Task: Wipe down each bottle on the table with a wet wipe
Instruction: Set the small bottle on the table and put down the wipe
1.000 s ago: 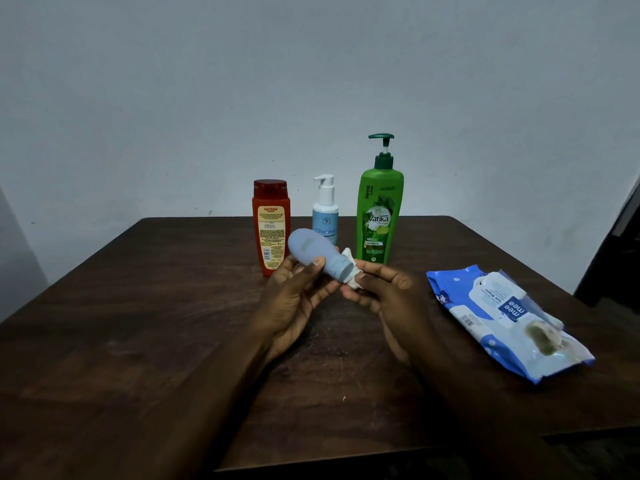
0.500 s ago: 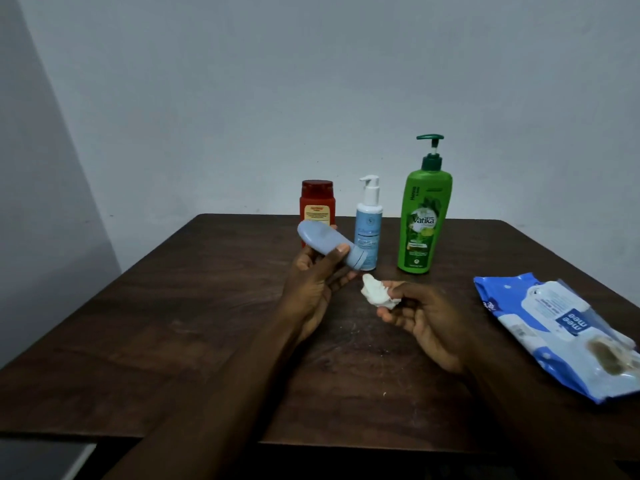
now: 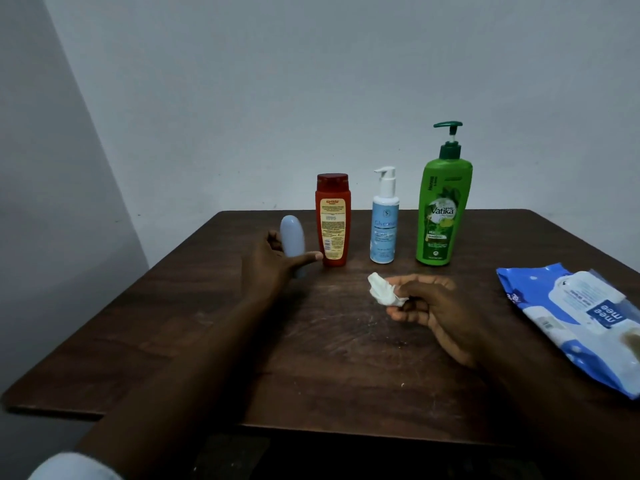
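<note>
- My left hand (image 3: 273, 261) gripped the small pale-blue rounded plastic bottle (image 3: 292, 237), upright just beside the red flat-capped plastic bottle (image 3: 332, 220). I could not tell whether its base touched the dark wooden counter (image 3: 311, 358).
- My right hand (image 3: 433, 306) pinched the crumpled white wet wipe (image 3: 382, 291) near the white-and-blue pump bottle (image 3: 384, 230).
- I judged this the setting-down step; next I needed to let go and take another bottle.
- The counter's left edge lay near; the middle offered room, with the blue wipes pack (image 3: 581, 317) well right.

green bottle (image 3: 445, 216) reads "vatika", wipes pack (image 3: 571, 323) "mee mee" (upside down).
</note>
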Demonstrator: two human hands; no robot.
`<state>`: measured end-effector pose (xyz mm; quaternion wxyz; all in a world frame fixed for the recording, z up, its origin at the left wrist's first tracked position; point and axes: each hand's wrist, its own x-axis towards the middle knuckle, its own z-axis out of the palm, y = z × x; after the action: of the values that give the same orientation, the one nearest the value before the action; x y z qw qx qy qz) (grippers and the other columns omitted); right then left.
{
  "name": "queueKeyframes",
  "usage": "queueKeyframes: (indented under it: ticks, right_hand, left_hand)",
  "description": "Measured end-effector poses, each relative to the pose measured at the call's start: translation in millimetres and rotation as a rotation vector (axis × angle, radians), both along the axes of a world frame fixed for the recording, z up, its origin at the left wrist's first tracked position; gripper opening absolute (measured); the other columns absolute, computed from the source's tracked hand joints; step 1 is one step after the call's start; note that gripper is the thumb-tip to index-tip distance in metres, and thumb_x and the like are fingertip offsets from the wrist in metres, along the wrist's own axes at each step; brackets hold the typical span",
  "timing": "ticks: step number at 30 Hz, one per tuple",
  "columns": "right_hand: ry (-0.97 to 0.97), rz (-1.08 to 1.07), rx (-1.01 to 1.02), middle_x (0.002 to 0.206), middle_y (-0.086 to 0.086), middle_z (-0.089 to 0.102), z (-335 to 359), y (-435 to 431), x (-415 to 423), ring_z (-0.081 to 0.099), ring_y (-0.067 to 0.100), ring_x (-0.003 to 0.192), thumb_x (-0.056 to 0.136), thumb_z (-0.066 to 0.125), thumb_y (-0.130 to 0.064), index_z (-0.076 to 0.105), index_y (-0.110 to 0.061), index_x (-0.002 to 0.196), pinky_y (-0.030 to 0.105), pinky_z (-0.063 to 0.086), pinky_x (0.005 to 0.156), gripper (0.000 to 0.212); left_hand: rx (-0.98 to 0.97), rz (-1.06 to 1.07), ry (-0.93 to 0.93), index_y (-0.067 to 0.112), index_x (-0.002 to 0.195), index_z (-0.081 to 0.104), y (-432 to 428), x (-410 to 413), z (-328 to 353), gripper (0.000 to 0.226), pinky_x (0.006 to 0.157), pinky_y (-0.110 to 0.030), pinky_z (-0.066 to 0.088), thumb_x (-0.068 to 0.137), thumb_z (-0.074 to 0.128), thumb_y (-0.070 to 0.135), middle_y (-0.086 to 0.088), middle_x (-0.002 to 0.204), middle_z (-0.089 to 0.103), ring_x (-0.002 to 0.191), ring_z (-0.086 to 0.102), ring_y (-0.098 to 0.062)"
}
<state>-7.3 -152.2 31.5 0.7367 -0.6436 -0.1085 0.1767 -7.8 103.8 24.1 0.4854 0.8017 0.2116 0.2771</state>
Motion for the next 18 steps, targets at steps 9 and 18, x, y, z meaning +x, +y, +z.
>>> queueKeyframes:
  ticks: [9,18]
  right_hand:
    - [-0.038,0.0,-0.048,0.088,0.015,0.077,-4,1,1,0.072,0.018,0.068,0.093,0.056,0.002,0.073,-0.003,0.095,0.021,0.059,0.057,0.018]
    - [-0.06,0.005,-0.081,0.085,0.01,0.078,-6,3,3,0.073,0.018,0.066,0.093,0.057,0.002,0.075,-0.005,0.091,0.022,0.059,0.056,0.019]
  left_hand:
    - [0.158,0.134,0.014,0.018,0.125,0.054,17,24,-9,0.08,0.083,-0.038,0.058,0.062,0.092,0.048,-0.007,0.123,0.064,0.106,0.061,-0.019]
    - [0.171,0.156,0.028,0.017,0.127,0.056,27,43,-21,0.082,0.086,-0.043,0.059,0.061,0.091,0.051,-0.007,0.121,0.066,0.108,0.064,-0.022]
